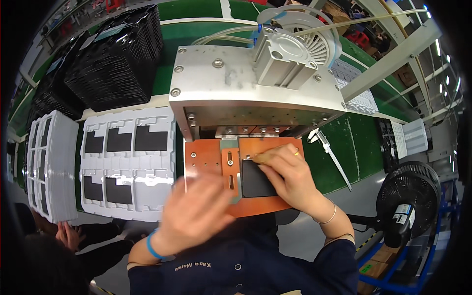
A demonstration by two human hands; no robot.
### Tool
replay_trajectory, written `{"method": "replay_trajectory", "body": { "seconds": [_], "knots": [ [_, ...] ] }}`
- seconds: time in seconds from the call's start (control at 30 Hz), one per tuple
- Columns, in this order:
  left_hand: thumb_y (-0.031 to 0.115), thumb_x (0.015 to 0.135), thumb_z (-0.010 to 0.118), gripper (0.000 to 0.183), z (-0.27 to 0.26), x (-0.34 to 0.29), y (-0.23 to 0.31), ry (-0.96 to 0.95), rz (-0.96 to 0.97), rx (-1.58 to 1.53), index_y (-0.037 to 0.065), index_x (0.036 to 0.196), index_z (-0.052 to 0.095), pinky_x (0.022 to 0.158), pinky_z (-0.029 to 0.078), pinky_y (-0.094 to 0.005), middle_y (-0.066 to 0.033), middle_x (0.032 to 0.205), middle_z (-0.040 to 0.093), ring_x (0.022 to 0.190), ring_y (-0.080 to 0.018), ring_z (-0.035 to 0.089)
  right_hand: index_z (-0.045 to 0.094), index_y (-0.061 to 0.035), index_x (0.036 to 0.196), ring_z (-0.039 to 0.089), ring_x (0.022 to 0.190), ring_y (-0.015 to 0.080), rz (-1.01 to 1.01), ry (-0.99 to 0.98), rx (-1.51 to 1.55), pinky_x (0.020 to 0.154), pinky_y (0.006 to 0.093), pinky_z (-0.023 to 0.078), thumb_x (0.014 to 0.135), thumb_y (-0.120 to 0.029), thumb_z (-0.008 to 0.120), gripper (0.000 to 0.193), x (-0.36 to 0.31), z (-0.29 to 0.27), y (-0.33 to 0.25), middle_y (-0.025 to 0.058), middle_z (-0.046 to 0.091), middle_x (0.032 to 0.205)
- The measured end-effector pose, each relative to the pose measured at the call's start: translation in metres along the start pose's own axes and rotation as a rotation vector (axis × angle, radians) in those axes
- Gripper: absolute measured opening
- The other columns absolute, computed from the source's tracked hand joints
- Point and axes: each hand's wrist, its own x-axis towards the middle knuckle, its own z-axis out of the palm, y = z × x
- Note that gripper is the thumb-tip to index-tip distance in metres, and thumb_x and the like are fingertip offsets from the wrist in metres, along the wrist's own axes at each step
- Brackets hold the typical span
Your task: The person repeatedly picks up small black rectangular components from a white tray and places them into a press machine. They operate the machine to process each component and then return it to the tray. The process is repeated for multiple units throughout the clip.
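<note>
A dark rectangular sheet (256,181) lies flat on the orange plate (255,206) of a metal press (221,78). My right hand (289,173) is closed in a pinch at the sheet's far edge, its fingertips pressed together there; the palm covers the sheet's right side. Smeared by motion, my left hand (196,211) hovers over the plate's left front corner, and its fingers cannot be made out. Between the two hands sits an orange slotted guide block (230,169) with a screw, along the sheet's left side.
Left of the press, a white tray (147,189) holds several dark cut pieces, beside a stack of white trays (61,167). Black trays (118,59) are piled behind. A caliper (334,160) lies on the green table to the right. A black fan (408,206) stands beyond; another person's hand (69,236) shows lower left.
</note>
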Motion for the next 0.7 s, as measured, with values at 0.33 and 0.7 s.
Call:
{"method": "replay_trajectory", "body": {
  "seconds": [0.33, 0.7],
  "knots": [
    [0.052, 0.082, 0.067, 0.062, 0.015, 0.027, 0.01, -0.277, 0.001, -0.057, 0.006, 0.122, 0.062, 0.106, 0.036, -0.0514, -0.0114, 0.134, 0.055, 0.127, -0.0279, 0.049, 0.066, -0.0023, 0.11, 0.058, 0.101, 0.0277, -0.08, -0.067, -0.177, 0.088, 0.0378, 0.048, 0.073, -0.004, 0.067, 0.037, -0.001, 0.009, -0.004, 0.0094, 0.062, 0.106],
    [0.053, 0.082, 0.067, 0.061, 0.015, 0.028, 0.008, -0.277, 0.006, -0.046, 0.006, 0.121, 0.064, 0.107, 0.035, -0.0507, -0.0104, 0.132, 0.057, 0.123, -0.0263, 0.051, 0.07, -0.008, 0.095, 0.055, 0.1, 0.0232, 0.002, 0.065, -0.243, 0.081, 0.0339, 0.043, 0.071, -0.006, 0.073, 0.024, -0.006, 0.006, -0.005, 0.0024, 0.063, 0.106]
  ]
}}
